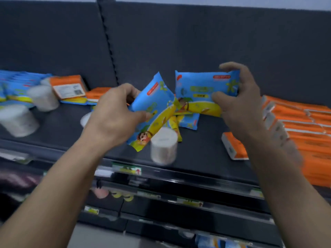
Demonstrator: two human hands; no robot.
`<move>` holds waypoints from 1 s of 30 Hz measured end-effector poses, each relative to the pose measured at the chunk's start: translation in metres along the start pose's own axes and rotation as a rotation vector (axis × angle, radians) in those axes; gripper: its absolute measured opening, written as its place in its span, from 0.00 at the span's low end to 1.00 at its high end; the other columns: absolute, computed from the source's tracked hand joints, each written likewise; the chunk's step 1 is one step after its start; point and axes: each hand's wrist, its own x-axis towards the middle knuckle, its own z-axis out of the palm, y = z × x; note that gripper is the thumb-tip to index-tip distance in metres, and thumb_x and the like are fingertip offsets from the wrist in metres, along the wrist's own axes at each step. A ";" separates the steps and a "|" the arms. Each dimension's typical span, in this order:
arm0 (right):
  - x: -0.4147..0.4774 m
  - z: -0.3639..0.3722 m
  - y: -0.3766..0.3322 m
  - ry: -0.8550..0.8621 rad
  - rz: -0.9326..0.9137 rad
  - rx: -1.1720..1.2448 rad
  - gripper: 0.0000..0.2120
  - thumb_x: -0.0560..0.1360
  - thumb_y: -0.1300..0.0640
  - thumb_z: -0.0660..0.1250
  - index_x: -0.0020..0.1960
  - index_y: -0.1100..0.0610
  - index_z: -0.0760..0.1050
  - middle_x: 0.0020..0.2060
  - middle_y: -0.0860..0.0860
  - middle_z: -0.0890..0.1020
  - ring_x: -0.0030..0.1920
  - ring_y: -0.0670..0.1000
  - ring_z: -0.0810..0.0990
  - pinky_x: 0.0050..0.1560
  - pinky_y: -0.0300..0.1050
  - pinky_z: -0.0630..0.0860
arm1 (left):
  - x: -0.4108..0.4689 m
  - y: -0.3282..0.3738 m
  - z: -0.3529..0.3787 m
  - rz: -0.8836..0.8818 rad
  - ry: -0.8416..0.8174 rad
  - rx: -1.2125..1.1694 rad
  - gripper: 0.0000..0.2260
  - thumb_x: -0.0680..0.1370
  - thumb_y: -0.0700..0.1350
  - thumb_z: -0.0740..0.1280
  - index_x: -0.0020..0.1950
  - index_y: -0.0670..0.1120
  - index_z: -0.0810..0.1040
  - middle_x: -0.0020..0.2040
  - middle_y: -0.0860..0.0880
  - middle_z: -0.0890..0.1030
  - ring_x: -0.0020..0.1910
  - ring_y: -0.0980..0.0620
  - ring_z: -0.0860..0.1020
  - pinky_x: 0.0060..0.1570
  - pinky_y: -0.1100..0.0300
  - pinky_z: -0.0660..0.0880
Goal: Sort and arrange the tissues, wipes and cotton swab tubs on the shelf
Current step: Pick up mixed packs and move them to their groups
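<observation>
- My left hand [114,111] grips a tilted wipes pack [152,108], blue and yellow, with my thumb on its face and my fingers curled behind it.
- My right hand [240,102] holds an upright wipes pack [198,86] of the same print, fingers hooked over its top edge and thumb pressed to the front.
- Both packs are raised above the dark shelf [197,158], their lower corners meeting.
- Below them a third wipes pack [189,121] lies flat on the shelf.
- A white cotton swab tub [163,147] stands near the front edge, just in front of the tilted pack.
- Rows of orange tissue packs [308,133] fill the right end, and a lone tissue pack [232,147] lies near my right wrist.
- At the left are two blurred tubs [18,120] and a stack of blue packs [16,85].
</observation>
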 end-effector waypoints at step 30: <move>-0.084 0.495 -0.125 -0.705 -0.163 0.136 0.16 0.66 0.64 0.72 0.37 0.53 0.65 0.31 0.50 0.74 0.30 0.46 0.68 0.31 0.43 0.68 | -0.116 -0.292 -0.337 -0.526 0.420 0.273 0.11 0.67 0.41 0.75 0.43 0.51 0.76 0.41 0.53 0.81 0.41 0.52 0.78 0.37 0.55 0.75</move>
